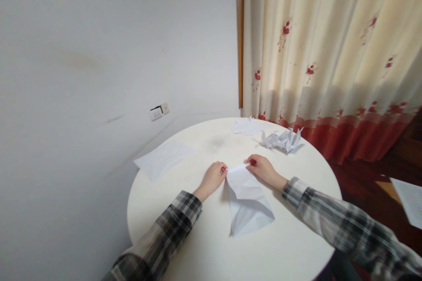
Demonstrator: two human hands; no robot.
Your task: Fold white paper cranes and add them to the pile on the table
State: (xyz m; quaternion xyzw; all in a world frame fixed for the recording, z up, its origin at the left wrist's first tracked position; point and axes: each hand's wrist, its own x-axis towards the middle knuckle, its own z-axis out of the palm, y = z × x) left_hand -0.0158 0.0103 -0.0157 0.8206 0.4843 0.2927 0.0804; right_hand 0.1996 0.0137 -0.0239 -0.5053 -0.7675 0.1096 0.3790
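A sheet of white paper (249,202), folded and creased, lies partly raised on the round white table (211,246). At its far left corner, my left hand (215,174) pinches the edge between thumb and fingers. My right hand (262,169) is closed on the far right corner of the same sheet. Between the two hands the far edge runs nearly straight, and the near part of the paper spreads toward me with a loose flap. The fingertips partly hide the corners they grip.
Flat white paper (165,158) lies at the table's left. Several folded paper shapes (283,140) are clustered at the far right, with more paper pieces (249,126) at the back. A wall with a socket (155,114) borders the left; a flowered curtain (316,52) hangs behind.
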